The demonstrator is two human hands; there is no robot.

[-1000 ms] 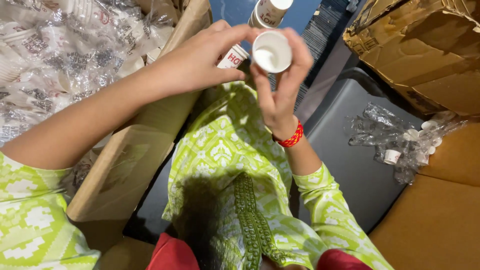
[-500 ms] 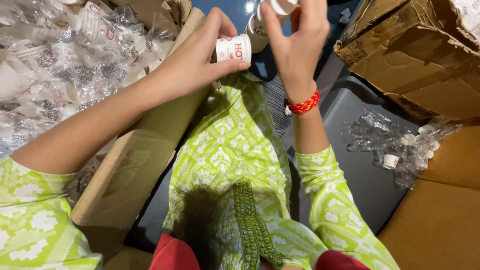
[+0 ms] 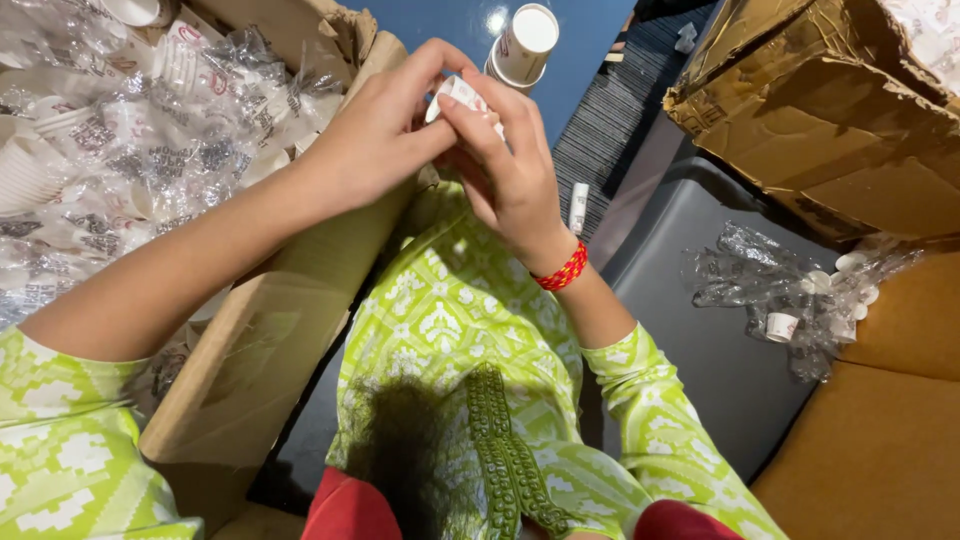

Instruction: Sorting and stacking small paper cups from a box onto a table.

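Head view: both hands (image 3: pixel 440 140) around small paper cup (image 3: pixel 452 93)

Cup (image 3: pixel 455 95) between hands; box (image 3: pixel 250 330) left; wrapper (image 3: pixel 790 290) right

Head view: left hand (image 3: pixel 375 145) and right hand (image 3: pixel 515 175) meet above the lap, fingers (image 3: pixel 478 120) of both closed on one small white paper cup (image 3: pixel 458 95). A stack of white paper cups (image 3: pixel 522 45) stands just beyond, on the blue floor (image 3: pixel 590 30). Open brown cardboard box (image 3: pixel 260 340) at left holds plastic-wrapped cups (image 3: pixel 130 150). Crumpled clear plastic wrap (image 3: pixel 790 290) lies at right on a grey panel (image 3: pixel 700 330).
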